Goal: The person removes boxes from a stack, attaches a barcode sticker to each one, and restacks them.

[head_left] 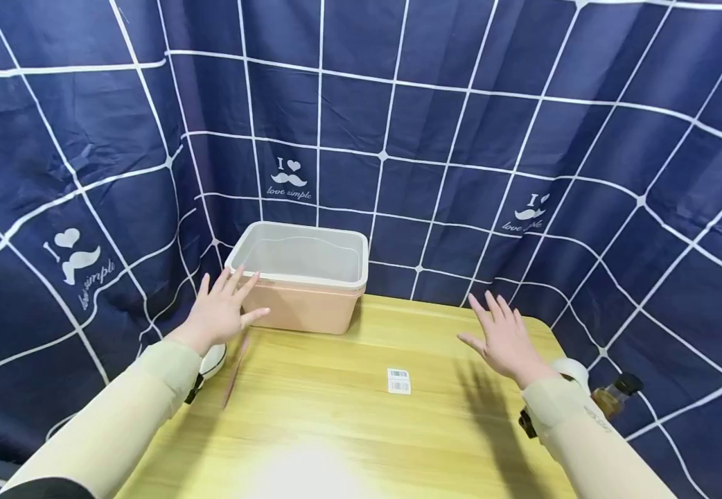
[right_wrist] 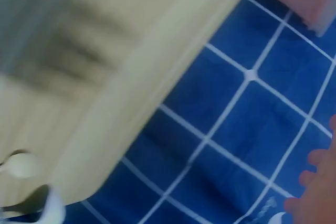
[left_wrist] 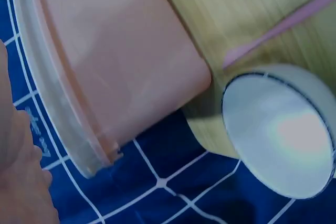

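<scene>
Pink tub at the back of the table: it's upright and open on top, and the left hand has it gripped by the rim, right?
Not quite. The pink tub does stand upright and open at the back of the table, but the left hand is not gripping the rim. In the head view its fingers are straight and spread beside the tub's front left corner, holding nothing.
</scene>
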A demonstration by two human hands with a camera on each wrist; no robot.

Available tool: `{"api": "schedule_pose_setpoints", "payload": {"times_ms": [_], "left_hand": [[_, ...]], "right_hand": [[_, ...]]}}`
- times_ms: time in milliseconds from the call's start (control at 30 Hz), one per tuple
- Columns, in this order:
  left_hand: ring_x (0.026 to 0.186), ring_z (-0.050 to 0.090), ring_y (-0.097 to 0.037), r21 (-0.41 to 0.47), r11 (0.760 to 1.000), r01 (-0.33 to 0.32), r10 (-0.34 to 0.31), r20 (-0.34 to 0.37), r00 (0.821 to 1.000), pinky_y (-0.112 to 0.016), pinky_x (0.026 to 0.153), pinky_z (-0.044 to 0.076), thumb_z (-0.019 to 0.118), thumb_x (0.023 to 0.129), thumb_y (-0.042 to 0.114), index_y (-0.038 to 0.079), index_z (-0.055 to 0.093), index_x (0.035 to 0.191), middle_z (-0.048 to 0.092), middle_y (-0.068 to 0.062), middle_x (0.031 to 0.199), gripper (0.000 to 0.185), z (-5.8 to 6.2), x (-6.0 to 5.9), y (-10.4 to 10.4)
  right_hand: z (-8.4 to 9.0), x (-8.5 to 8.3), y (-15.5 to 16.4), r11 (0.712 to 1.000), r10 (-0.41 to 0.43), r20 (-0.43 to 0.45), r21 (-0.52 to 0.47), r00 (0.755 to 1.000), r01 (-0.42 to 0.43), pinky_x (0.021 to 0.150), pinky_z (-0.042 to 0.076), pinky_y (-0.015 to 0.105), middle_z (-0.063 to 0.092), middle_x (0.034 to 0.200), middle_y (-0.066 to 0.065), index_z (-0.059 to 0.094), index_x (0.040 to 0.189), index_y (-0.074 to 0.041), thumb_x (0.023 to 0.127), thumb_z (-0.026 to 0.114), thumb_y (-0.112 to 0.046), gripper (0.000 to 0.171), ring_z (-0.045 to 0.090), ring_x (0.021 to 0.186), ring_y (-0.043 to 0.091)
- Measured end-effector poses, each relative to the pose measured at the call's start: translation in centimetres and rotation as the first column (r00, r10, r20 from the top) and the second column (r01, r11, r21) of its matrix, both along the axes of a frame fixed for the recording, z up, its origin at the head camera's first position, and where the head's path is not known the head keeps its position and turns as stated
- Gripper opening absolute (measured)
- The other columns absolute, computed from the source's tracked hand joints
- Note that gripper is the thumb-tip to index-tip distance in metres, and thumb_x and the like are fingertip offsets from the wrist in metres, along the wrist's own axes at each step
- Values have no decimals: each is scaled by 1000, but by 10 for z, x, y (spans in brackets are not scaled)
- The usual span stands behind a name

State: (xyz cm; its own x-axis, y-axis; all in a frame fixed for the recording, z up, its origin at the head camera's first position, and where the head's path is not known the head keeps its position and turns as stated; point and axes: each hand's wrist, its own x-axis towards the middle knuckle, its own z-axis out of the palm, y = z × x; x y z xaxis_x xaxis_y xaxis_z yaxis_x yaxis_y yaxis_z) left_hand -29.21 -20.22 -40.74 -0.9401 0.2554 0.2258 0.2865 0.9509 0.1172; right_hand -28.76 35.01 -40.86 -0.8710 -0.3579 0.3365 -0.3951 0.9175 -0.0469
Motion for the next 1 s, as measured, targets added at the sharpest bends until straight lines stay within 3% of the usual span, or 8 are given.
{"api": "schedule_pose_setpoints", "payload": {"times_ms": [200,333,467,567,633,700,833,1000], "left_hand": [[144,11,-45,49,997,-54,56,-33,998,-67,110,0,45,98,60,3,35,151,18,-26,158,79,23,-30,-23],[142,16,-49,133,983,-123,117,56,992,-69,109,9,46,98,56,-4,32,150,19,-32,155,81,44,-50,-37],[136,27,-52,306,930,-206,160,167,973,-62,110,21,50,98,45,-15,29,145,28,-38,148,79,64,-66,-44],[129,40,-47,415,862,-291,206,238,949,-51,109,31,55,95,36,-16,46,135,44,-36,137,66,72,-75,-46],[113,54,-42,470,801,-371,250,300,921,-46,101,42,60,93,31,-13,59,119,59,-31,120,52,72,-80,-45],[88,61,-32,527,717,-457,272,392,879,-42,84,50,64,91,28,-10,62,95,65,-23,92,38,68,-85,-45],[49,47,-9,640,508,-576,205,560,803,-25,52,42,63,91,18,7,50,74,47,3,55,24,49,-91,-44],[37,42,1,721,276,-635,98,636,765,-15,44,37,57,89,3,7,50,73,46,10,46,18,33,-96,-45]], "right_hand": [[40,-38,-46,1000,16,99,-16,995,-14,110,13,67,25,152,33,30,154,-6,96,57,-51,78,16,141,50],[60,-64,-80,996,49,227,-87,973,-30,111,15,63,28,151,33,29,153,0,100,49,-51,76,18,140,50],[73,-83,-117,959,114,449,-282,886,20,112,21,57,30,151,31,27,150,7,103,45,-46,74,24,140,47],[74,-96,-143,903,140,550,-412,823,122,112,27,53,35,150,28,32,148,9,103,47,-40,68,31,138,43],[67,-103,-159,855,133,571,-479,810,198,109,33,51,44,143,26,41,143,9,103,50,-36,61,40,134,40],[56,-111,-174,800,122,578,-538,807,264,104,39,49,54,131,25,50,136,9,102,53,-31,53,51,122,37],[29,-116,-199,664,128,612,-638,781,390,86,51,36,62,103,16,58,125,9,100,58,-26,43,57,87,20],[10,-116,-214,514,205,630,-720,749,466,87,48,35,58,89,3,58,117,6,98,61,-20,32,53,86,15]]}}
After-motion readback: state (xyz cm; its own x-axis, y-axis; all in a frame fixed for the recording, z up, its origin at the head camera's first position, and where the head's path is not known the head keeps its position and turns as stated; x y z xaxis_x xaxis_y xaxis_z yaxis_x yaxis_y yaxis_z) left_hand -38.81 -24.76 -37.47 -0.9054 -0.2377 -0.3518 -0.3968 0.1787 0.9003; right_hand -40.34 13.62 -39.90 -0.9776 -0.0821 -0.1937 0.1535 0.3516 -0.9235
